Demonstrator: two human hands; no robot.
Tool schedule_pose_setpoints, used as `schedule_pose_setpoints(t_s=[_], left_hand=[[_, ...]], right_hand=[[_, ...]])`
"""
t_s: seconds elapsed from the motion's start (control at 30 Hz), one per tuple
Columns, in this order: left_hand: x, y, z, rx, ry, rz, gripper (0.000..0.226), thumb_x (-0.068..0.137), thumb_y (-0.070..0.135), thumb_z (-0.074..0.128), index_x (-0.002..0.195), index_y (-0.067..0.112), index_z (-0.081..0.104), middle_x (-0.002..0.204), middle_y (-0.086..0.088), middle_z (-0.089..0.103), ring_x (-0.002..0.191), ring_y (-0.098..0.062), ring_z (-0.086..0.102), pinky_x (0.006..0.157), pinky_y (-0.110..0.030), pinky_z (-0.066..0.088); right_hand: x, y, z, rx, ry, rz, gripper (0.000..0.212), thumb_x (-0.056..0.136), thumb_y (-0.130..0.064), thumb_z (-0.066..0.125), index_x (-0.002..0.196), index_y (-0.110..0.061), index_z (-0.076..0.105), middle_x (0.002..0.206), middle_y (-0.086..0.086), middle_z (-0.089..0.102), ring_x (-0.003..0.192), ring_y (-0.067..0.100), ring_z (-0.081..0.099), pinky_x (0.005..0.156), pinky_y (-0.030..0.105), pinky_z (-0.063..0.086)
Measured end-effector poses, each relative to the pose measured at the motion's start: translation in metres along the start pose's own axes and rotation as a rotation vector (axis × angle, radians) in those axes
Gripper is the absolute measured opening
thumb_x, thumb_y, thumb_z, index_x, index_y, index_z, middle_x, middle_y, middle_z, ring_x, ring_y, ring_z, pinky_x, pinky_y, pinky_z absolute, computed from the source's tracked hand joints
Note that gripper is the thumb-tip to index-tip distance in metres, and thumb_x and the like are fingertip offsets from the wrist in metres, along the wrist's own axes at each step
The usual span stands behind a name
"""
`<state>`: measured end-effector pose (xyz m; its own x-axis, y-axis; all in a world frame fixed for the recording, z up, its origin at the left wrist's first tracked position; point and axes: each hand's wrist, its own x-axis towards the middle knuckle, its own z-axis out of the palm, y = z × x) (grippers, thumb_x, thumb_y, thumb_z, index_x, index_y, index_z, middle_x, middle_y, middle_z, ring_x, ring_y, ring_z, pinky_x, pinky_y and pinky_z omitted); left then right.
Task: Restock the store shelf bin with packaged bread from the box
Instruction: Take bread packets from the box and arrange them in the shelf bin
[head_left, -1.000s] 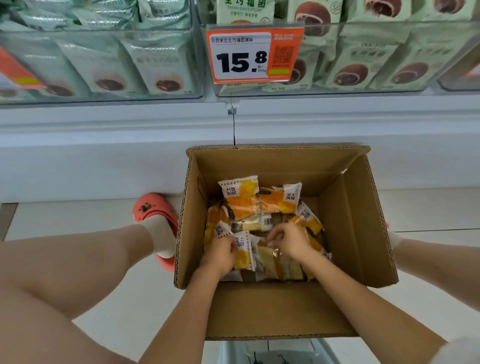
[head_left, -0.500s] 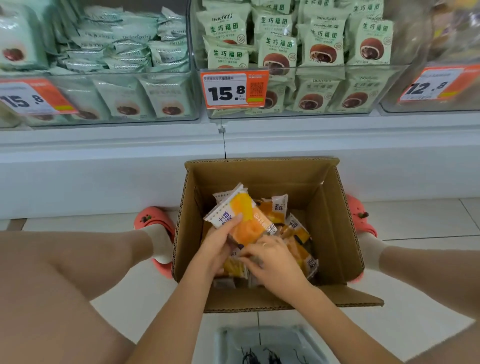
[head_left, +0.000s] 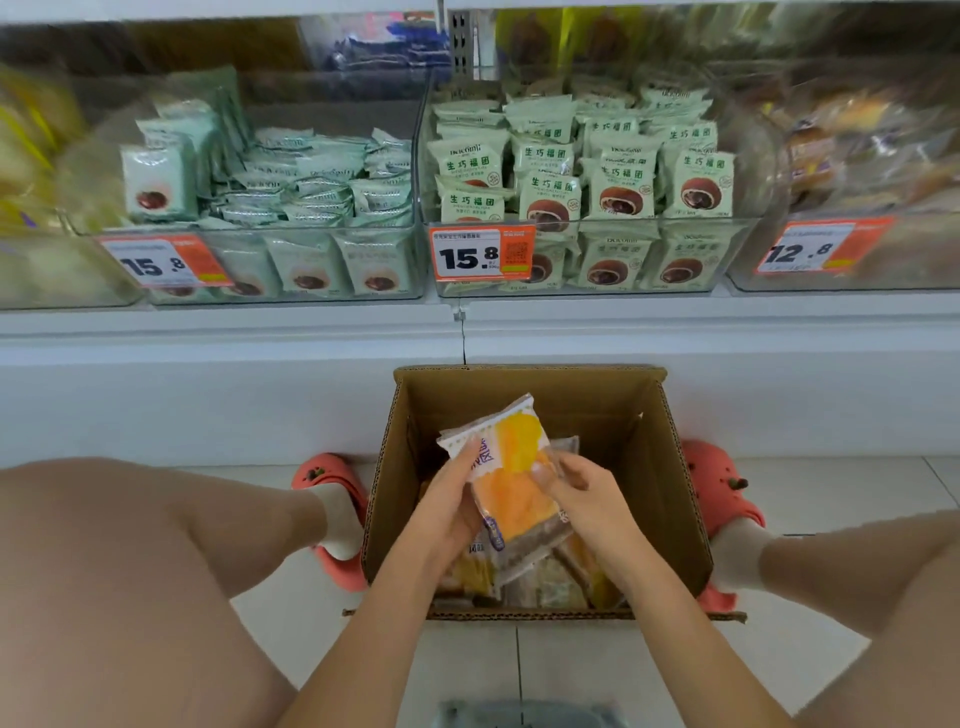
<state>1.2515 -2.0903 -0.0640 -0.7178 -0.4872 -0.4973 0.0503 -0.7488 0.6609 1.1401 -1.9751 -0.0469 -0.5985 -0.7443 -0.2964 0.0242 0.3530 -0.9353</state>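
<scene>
Above the open brown cardboard box (head_left: 530, 395), left hand (head_left: 447, 512) and right hand (head_left: 592, 499) grip the upright orange plastic-wrapped bread packet (head_left: 519, 467), shelf bins ahead

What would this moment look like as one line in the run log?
phase: lifting from box | left hand: holds yellow bread packet | right hand: holds same packet | cardboard box: more packets inside | shelf bins: not reached yet

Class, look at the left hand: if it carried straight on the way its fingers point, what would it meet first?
Probably the box's far wall, then the shelf base; depth is unclear. The left hand holds a bread pack.
</scene>
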Motion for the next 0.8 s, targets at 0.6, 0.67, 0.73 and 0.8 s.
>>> schedule_pose_setpoints(t_s=[0.6,0.67,0.73,0.8], left_hand=[[-0.010,0.011,0.005,0.588,-0.249,-0.094,0.054,0.069,0.001,0.079,0.119,0.009,0.060,0.107,-0.010,0.071,0.095,-0.024,0.069,0.081,-0.034,0.056],[-0.012,0.003,0.007,0.370,-0.163,-0.120,0.054,0.068,0.003,0.078,0.118,0.005,0.059,0.101,-0.013,0.071,0.082,-0.021,0.070,0.066,-0.027,0.058],[-0.013,-0.002,0.010,0.158,-0.115,-0.126,0.047,0.069,0.006,0.074,0.113,0.004,0.059,0.098,-0.015,0.072,0.079,-0.021,0.071,0.064,-0.026,0.058],[-0.011,-0.007,0.017,0.053,-0.103,-0.105,0.034,0.077,0.014,0.069,0.108,0.004,0.060,0.098,-0.016,0.072,0.081,-0.022,0.072,0.070,-0.032,0.060]], right_hand=[[0.005,-0.024,-0.041,0.191,0.073,0.135,0.027,0.093,-0.039,0.054,0.104,-0.018,0.067,0.094,0.006,0.071,0.084,0.019,0.068,0.075,0.037,0.058],[0.005,-0.019,-0.038,0.279,0.220,0.147,0.021,0.094,-0.034,0.055,0.097,-0.017,0.067,0.088,0.007,0.070,0.081,0.020,0.067,0.076,0.042,0.057],[0.005,-0.015,-0.036,0.434,0.342,0.169,0.018,0.094,-0.031,0.055,0.094,-0.016,0.065,0.086,0.007,0.069,0.077,0.020,0.066,0.076,0.043,0.055],[0.006,-0.013,-0.031,0.583,0.415,0.194,0.019,0.095,-0.029,0.055,0.097,-0.013,0.064,0.087,0.007,0.067,0.076,0.019,0.064,0.074,0.041,0.055]])
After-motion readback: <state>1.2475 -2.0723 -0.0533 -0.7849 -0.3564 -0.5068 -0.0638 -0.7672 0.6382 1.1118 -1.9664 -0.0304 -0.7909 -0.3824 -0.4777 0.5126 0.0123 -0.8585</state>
